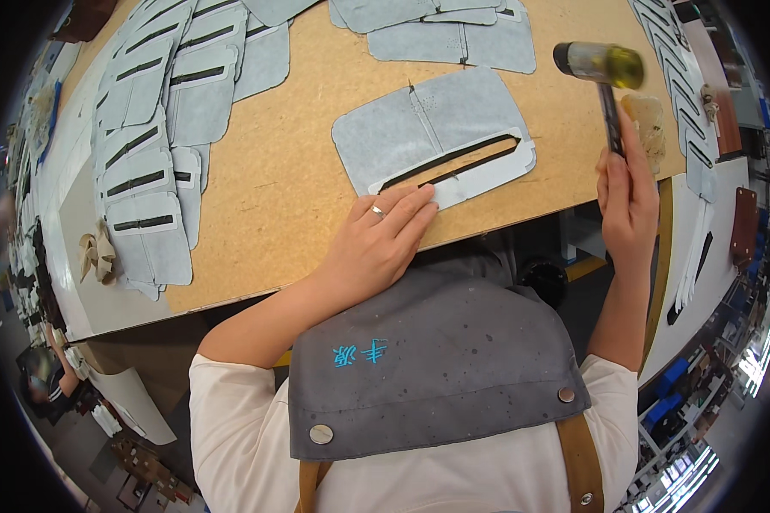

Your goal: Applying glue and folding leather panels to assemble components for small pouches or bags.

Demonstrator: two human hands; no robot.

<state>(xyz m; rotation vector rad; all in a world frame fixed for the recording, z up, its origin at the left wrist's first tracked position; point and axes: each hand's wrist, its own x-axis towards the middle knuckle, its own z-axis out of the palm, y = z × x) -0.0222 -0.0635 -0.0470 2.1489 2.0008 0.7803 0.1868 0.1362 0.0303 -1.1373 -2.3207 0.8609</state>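
Note:
A grey leather-like panel (376,137) lies in front of me near the table's front edge. A long slot with black edging (500,154) runs through it, with a white strip along its near side. My left hand (370,238), a ring on one finger, rests flat on the panel's near edge, fingers stretched out beside the slot's left end. My right hand (629,201) is closed round the handle of a mallet (597,63). The mallet is raised to the right of the panel. Its head is dark at one end and yellow at the other, slightly blurred.
Overlapping grey panels with black slots (141,141) spread along the left of the tan tabletop (265,205). More panels (488,43) lie at the back. A yellowish block (646,128) sits behind my right hand. Crumpled brown material (98,255) lies at far left; another row of pieces (672,77) lines the right.

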